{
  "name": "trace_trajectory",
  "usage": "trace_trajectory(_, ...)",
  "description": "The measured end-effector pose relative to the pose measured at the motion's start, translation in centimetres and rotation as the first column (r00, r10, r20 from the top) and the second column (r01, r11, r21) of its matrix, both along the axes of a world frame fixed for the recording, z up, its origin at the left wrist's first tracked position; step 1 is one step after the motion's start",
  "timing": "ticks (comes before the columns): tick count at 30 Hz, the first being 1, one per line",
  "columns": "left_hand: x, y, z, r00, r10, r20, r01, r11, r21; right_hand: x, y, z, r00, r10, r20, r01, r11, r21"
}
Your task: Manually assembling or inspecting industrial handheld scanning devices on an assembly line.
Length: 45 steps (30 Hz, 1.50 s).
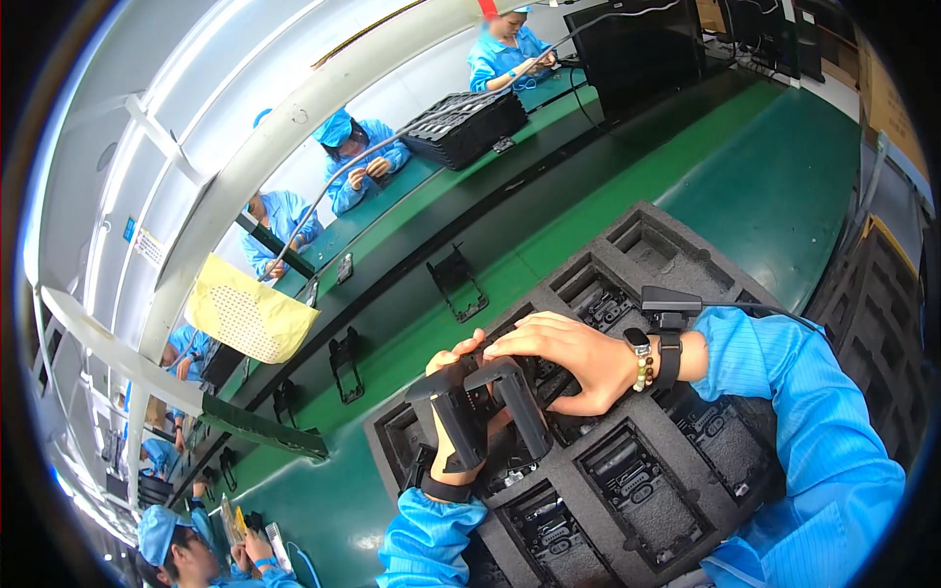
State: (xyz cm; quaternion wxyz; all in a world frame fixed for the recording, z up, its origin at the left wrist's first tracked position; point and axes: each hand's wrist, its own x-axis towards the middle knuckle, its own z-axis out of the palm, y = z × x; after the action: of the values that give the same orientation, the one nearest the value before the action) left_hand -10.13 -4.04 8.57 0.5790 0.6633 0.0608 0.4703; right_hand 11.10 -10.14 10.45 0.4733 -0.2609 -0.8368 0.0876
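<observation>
Trainee: Location of the black part (520, 407)?

Instructor: Between left hand (449, 359) and right hand (578, 363), above the dark foam tray (730, 279) at the near side of the counter (774, 186).

Trainee: State of the hands?

Instructor: Left: grasping the part from behind, palm largely hidden. Right: curved across from the other side, fingers near the left fingertips; firmness of contact impossible to tell.

Trainee: Expected handling?

Instructor: Probably light and stiff, judging by the hard-looking walls. Possibly slippery on the smooth, rounded faces. Likely fragile at thin edges; avoid twisting or squeezing there.

Trainee: Best place to take hold?

Instructor: Along the two long, rounded sides, with even, flat finger pressure. Keep clear of the black units (635, 482) seated in the tray pockets below.
</observation>
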Motion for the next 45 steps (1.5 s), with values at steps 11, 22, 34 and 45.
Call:
trace_trajectory(11, 0.1, -1.7, 1.6, 0.988, 0.117, -0.097, -0.145, 0.914, -0.379, 0.4, 2.1, -2.8, 0.971, -0.008, -0.237, -0.117, 0.856, -0.504)
trace_trajectory(22, 0.0, -1.5, 1.4, 0.997, 0.066, -0.049, -0.082, 0.863, -0.498, -0.1, 1.9, -1.6, 0.892, -0.041, -0.451, -0.310, 0.670, -0.674)
trace_trajectory(34, 0.0, -1.8, 2.5, 0.983, -0.101, 0.154, 0.180, 0.719, -0.672, -0.1, 1.2, -0.9, 0.781, -0.600, -0.171, 0.463, 0.741, -0.486)
trace_trajectory(45, -0.2, -1.6, 2.3, 0.987, -0.068, 0.144, 0.148, 0.728, -0.670, -0.6, 0.8, -0.6, 0.816, -0.566, -0.120, 0.476, 0.775, -0.417)
